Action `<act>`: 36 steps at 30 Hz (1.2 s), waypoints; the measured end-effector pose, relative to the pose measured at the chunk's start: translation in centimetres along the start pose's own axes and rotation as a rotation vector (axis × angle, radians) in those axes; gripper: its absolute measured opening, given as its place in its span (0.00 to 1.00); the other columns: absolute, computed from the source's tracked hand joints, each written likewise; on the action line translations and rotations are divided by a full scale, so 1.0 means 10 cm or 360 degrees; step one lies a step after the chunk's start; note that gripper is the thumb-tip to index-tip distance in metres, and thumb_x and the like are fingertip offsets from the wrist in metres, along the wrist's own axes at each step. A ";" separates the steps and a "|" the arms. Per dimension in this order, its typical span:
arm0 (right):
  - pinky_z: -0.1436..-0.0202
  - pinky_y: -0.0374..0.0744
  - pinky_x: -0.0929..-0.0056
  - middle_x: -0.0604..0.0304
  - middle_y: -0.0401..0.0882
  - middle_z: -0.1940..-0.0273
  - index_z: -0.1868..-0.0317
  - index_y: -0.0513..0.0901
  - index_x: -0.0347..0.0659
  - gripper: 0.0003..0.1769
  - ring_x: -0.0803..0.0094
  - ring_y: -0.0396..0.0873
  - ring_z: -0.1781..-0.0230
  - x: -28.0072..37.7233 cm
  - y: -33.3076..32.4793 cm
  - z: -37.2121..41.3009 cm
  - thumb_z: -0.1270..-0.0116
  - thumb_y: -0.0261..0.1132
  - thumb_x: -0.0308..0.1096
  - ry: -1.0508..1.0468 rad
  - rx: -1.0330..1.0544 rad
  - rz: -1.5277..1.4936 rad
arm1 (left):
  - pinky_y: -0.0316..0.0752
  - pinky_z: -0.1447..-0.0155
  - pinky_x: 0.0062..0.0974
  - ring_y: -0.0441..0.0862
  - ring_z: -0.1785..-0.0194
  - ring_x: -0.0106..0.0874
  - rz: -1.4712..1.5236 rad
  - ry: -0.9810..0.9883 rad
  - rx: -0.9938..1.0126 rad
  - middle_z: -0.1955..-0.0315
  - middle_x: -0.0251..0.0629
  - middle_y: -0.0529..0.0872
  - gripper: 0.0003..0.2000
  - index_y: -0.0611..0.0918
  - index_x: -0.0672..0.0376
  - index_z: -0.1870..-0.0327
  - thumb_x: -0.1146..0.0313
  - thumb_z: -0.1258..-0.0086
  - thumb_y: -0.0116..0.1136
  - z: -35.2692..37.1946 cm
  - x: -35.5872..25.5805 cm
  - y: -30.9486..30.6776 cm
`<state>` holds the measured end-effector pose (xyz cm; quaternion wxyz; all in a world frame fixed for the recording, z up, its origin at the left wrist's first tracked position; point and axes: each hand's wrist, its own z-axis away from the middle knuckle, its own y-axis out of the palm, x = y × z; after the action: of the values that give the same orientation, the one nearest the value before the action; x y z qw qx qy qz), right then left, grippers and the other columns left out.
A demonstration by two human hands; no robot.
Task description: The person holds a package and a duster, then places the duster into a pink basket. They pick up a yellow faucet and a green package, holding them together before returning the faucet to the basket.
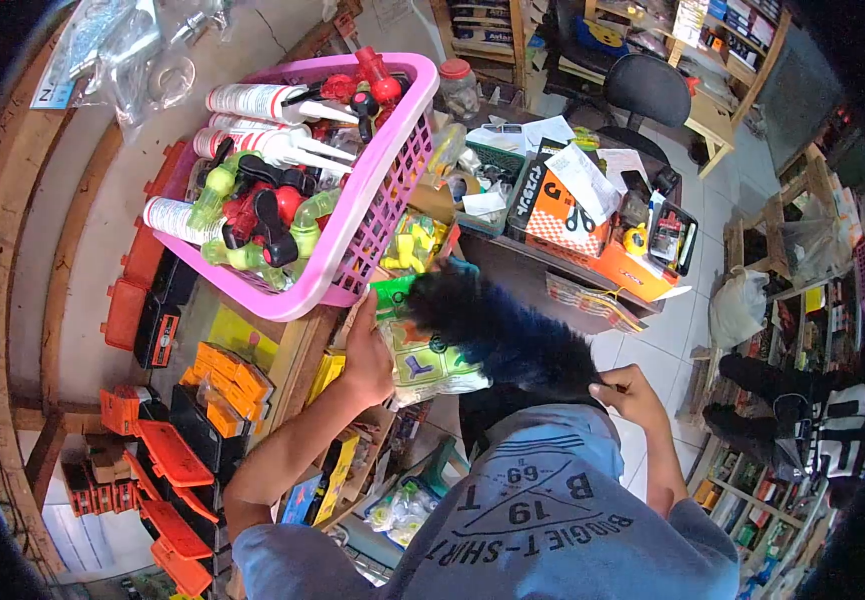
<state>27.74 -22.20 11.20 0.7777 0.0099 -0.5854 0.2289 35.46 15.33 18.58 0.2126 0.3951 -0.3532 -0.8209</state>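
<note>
The left hand is closed on the left edge of a clear printed packet with a green top, holding it beside the pink basket. The right hand has its thumb and fingers closed on the near end of a black fluffy duster, whose far end lies over the packet's upper right part.

The basket, tilted in view, holds white tubes with long nozzles and red, black and yellow-green fittings. Small yellow pieces lie below its right side. On the dark worktop beyond are a jar with a red lid, a green basket, and 1 orange-and-white checkered box with papers over it. Farther back is a black chair.
</note>
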 end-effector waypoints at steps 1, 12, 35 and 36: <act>0.80 0.56 0.75 0.71 0.58 0.85 0.80 0.72 0.33 0.17 0.84 0.54 0.81 0.04 -0.02 0.01 0.36 0.65 0.33 -0.0001 0.0123 0.0006 | 0.70 0.37 0.41 0.77 0.43 0.39 0.0004 -0.0012 -0.0070 0.46 0.42 0.80 0.30 0.74 0.55 0.39 0.40 0.28 0.37 0.00 0.00 0.01; 0.79 0.56 0.75 0.71 0.55 0.86 0.82 0.70 0.34 0.20 0.84 0.54 0.81 0.02 -0.02 0.04 0.36 0.65 0.33 0.0006 0.0187 0.0046 | 0.68 0.35 0.42 0.76 0.41 0.40 0.0001 -0.0035 -0.0109 0.43 0.41 0.78 0.30 0.73 0.54 0.39 0.39 0.30 0.40 0.04 -0.03 0.08; 0.78 0.56 0.75 0.72 0.57 0.84 0.82 0.69 0.34 0.19 0.83 0.54 0.80 0.04 -0.07 0.01 0.37 0.66 0.32 0.0069 0.0221 -0.0031 | 0.67 0.35 0.42 0.75 0.40 0.39 0.0043 -0.0096 -0.0099 0.43 0.42 0.77 0.30 0.71 0.53 0.36 0.40 0.29 0.38 0.01 0.00 -0.03; 0.78 0.56 0.75 0.72 0.57 0.84 0.82 0.69 0.34 0.19 0.83 0.54 0.80 -0.01 -0.06 0.01 0.37 0.66 0.32 0.0071 0.0223 -0.0031 | 0.66 0.34 0.42 0.75 0.40 0.40 0.0006 -0.0087 -0.0120 0.43 0.43 0.77 0.32 0.71 0.55 0.37 0.39 0.31 0.39 0.01 0.01 -0.06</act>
<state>27.87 -22.81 11.31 0.7901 0.0649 -0.5504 0.2618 35.33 15.69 18.17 0.2191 0.3635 -0.3284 -0.8438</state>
